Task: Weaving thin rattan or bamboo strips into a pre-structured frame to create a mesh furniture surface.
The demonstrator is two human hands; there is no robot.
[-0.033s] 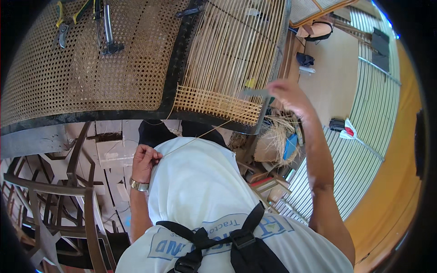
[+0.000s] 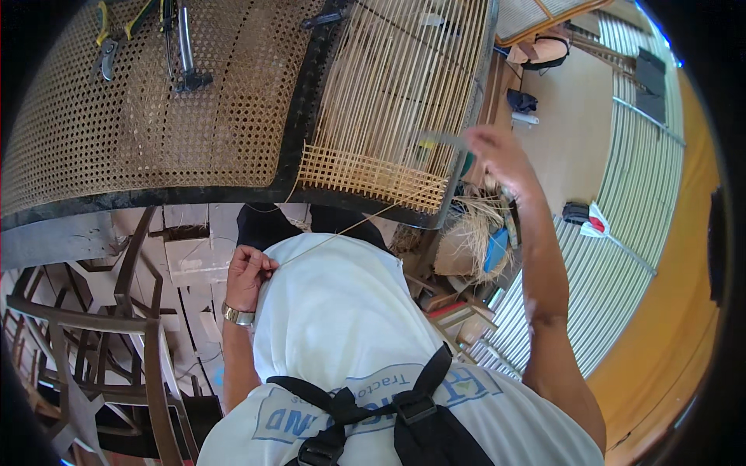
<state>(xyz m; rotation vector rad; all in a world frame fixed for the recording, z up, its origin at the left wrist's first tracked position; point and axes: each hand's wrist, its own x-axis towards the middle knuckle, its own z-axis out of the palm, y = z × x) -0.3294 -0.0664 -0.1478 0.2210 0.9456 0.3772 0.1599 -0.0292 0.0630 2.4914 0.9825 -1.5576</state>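
My left hand point(image 2: 247, 277), with a watch on its wrist, pinches a thin cane strand point(image 2: 332, 237) in front of my shirt. The strand runs up to the woven cane band point(image 2: 365, 172) at the near end of a dark-framed panel. Beyond that band, lengthwise cane strands point(image 2: 388, 85) stretch across the opening without cross weaving. My right hand point(image 2: 503, 161) is raised over the panel's right edge, its fingers closed on a thin grey flat tool point(image 2: 446, 139). Motion blurs the tool, and its exact kind cannot be made out. Its tip points left, above the strands.
On the finished cane panel point(image 2: 155, 132) lie yellow-handled pruning shears point(image 2: 107, 58) and a hammer point(image 2: 189, 70). A dark tool point(image 2: 322, 21) rests on the frame divider. Loose cane fibres point(image 2: 472, 229) heap below the right corner. Wooden chair frames point(image 2: 93, 318) stand at lower left.
My right hand has shifted slightly up and to the right, carrying the grey flat tool. My left hand and the cane strand stay nearly where they were.
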